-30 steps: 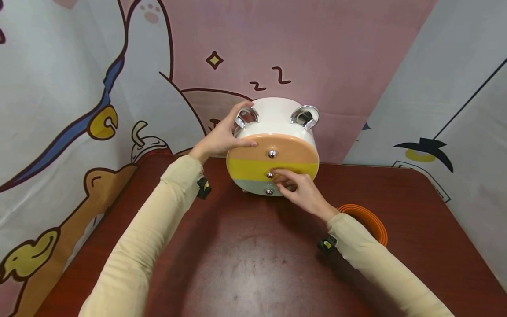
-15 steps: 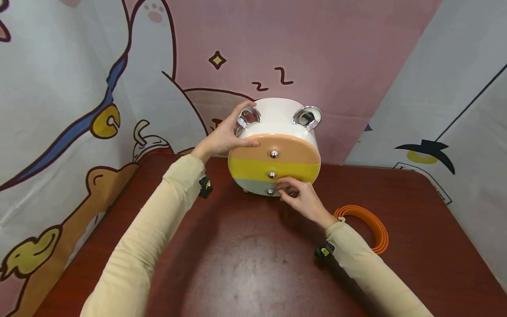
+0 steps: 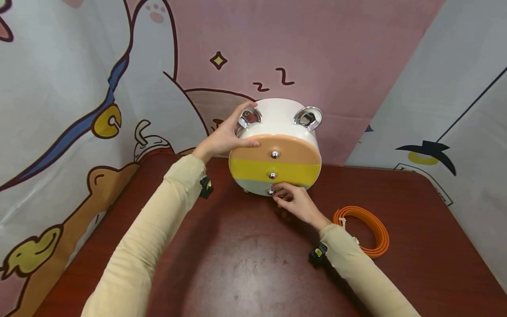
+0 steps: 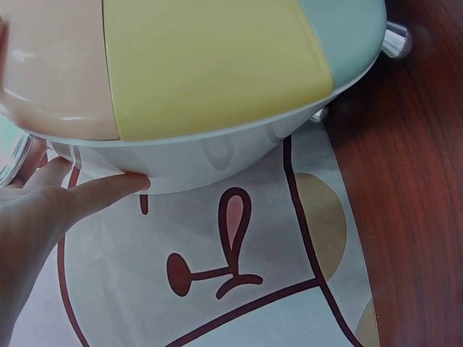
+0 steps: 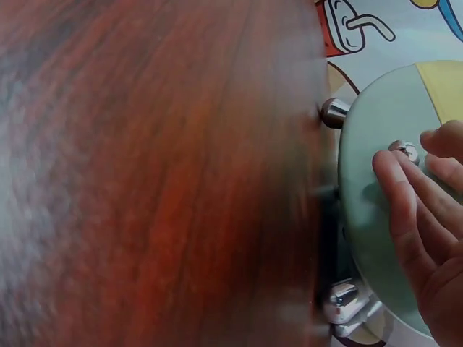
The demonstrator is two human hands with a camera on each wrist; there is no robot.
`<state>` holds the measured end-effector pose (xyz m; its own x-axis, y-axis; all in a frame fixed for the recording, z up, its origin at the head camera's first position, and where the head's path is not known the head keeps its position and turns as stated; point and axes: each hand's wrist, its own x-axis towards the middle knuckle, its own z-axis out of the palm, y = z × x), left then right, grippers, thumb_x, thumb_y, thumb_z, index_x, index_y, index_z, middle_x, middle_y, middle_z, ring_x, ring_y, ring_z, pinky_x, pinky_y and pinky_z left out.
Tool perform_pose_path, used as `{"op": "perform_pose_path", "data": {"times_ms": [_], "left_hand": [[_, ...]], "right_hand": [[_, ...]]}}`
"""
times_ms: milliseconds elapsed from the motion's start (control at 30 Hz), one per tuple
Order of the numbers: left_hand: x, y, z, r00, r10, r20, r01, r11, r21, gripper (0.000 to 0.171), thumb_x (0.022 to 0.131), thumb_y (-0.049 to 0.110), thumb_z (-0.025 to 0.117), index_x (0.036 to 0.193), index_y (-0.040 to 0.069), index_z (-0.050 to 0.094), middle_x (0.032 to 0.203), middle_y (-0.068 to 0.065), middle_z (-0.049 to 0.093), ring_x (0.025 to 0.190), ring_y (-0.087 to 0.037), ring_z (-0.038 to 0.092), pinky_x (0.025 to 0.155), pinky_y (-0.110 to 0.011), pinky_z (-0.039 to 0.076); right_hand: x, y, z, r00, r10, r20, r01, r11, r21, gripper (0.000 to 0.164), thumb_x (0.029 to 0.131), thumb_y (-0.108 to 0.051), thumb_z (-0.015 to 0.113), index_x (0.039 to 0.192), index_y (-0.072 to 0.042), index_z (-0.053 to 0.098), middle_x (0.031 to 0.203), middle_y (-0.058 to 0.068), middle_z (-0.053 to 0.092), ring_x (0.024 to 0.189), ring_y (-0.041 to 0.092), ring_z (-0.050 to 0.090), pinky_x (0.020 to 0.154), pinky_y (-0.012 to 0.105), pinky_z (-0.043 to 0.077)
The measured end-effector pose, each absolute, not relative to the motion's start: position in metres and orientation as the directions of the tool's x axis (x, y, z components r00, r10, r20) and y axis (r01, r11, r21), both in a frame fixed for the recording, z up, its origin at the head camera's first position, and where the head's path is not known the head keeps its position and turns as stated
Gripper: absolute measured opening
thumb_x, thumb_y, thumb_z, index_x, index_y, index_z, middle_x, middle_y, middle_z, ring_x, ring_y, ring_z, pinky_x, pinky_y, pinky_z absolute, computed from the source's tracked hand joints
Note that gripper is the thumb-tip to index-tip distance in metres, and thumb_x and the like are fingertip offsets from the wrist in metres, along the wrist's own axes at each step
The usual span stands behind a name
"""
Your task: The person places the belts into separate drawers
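A small white drawer cabinet (image 3: 283, 115) with two chrome ears stands at the back of the table. Its three drawer fronts are orange (image 3: 295, 147), yellow (image 3: 249, 168) and pale green (image 3: 253, 186), each with a chrome knob. My left hand (image 3: 223, 137) grips the cabinet's upper left side, thumb over the edge of the orange front and fingers by the left ear. My right hand (image 3: 299, 203) is at the lowest knob (image 5: 405, 150), thumb and fingertips on either side of it. All three fronts sit flush.
A coiled orange strap (image 3: 381, 233) with pale clips lies on the dark red table (image 3: 245, 273), close to my right forearm. Cartoon-printed cloth (image 3: 336, 57) hangs right behind the cabinet. Chrome feet (image 5: 346, 300) hold the cabinet up off the tabletop.
My right hand has moved down from the middle knob on the yellow front to the lowest knob on the green one. My left hand keeps its grip on the cabinet.
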<state>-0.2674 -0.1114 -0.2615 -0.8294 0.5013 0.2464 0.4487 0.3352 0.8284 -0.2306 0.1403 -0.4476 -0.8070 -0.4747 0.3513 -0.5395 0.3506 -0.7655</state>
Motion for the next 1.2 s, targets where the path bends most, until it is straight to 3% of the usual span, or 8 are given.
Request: {"op": "perform_pose_path", "data": {"times_ms": [167,400,567,733,967,1200], "left_hand": [[-0.267,-0.111,-0.262,-0.830,0.502,0.244,0.444,0.329,0.833,0.095,0.079,0.007,0.080,0.151,0.020,0.020,0.142,-0.013,0.032,0.094,-0.033,0.056,0.077,-0.039,0.051],[-0.274,-0.112,-0.267,-0.832,0.501,0.239,0.435,0.322,0.841,0.095,0.079,0.009,0.080,0.151,0.024,0.021,0.139,-0.012,0.034,0.095,-0.032,0.057,0.077,-0.039,0.052],[-0.291,-0.115,-0.283,-0.832,0.496,0.248,0.434,0.303,0.849,0.096,0.078,0.012,0.082,0.149,0.034,0.022,0.141,-0.008,0.032,0.094,-0.032,0.058,0.075,-0.041,0.053],[-0.294,-0.116,-0.287,-0.829,0.494,0.261,0.440,0.288,0.851,0.096,0.076,0.015,0.084,0.147,0.039,0.024,0.139,-0.004,0.034,0.091,-0.031,0.059,0.072,-0.040,0.054],[-0.294,-0.116,-0.287,-0.822,0.496,0.281,0.461,0.288,0.839,0.094,0.076,0.017,0.084,0.147,0.039,0.026,0.135,-0.002,0.037,0.089,-0.030,0.058,0.073,-0.040,0.054],[-0.292,-0.116,-0.286,-0.819,0.502,0.277,0.463,0.293,0.836,0.096,0.078,0.015,0.083,0.150,0.034,0.022,0.143,-0.003,0.032,0.091,-0.030,0.057,0.076,-0.040,0.052]], "right_hand": [[-0.231,0.139,-0.451,-0.820,-0.483,0.307,-0.497,0.333,-0.802,0.026,0.090,0.000,0.065,0.116,-0.002,0.065,0.102,0.017,0.069,0.076,0.025,0.068,0.064,0.031,0.054],[-0.226,0.139,-0.450,-0.840,-0.506,0.195,-0.383,0.301,-0.873,0.038,0.091,-0.001,0.065,0.129,-0.002,0.058,0.112,0.027,0.063,0.065,0.037,0.066,0.051,0.047,0.052],[-0.216,0.134,-0.436,-0.835,-0.508,0.213,-0.393,0.278,-0.876,0.040,0.089,0.005,0.064,0.128,0.006,0.057,0.115,0.030,0.061,0.083,0.042,0.065,0.065,0.053,0.052],[-0.213,0.128,-0.435,-0.835,-0.467,0.290,-0.444,0.261,-0.857,0.037,0.086,0.010,0.065,0.122,0.010,0.059,0.106,0.028,0.064,0.093,0.040,0.064,0.077,0.047,0.052],[-0.217,0.124,-0.458,-0.869,-0.367,0.331,-0.442,0.277,-0.853,0.036,0.085,0.006,0.068,0.121,0.004,0.062,0.105,0.023,0.066,0.089,0.029,0.067,0.076,0.038,0.054],[-0.212,0.109,-0.462,-0.895,-0.181,0.408,-0.446,0.387,-0.807,0.022,0.085,-0.002,0.072,0.106,-0.002,0.065,0.096,0.012,0.071,0.083,0.021,0.069,0.068,0.029,0.055]]}}
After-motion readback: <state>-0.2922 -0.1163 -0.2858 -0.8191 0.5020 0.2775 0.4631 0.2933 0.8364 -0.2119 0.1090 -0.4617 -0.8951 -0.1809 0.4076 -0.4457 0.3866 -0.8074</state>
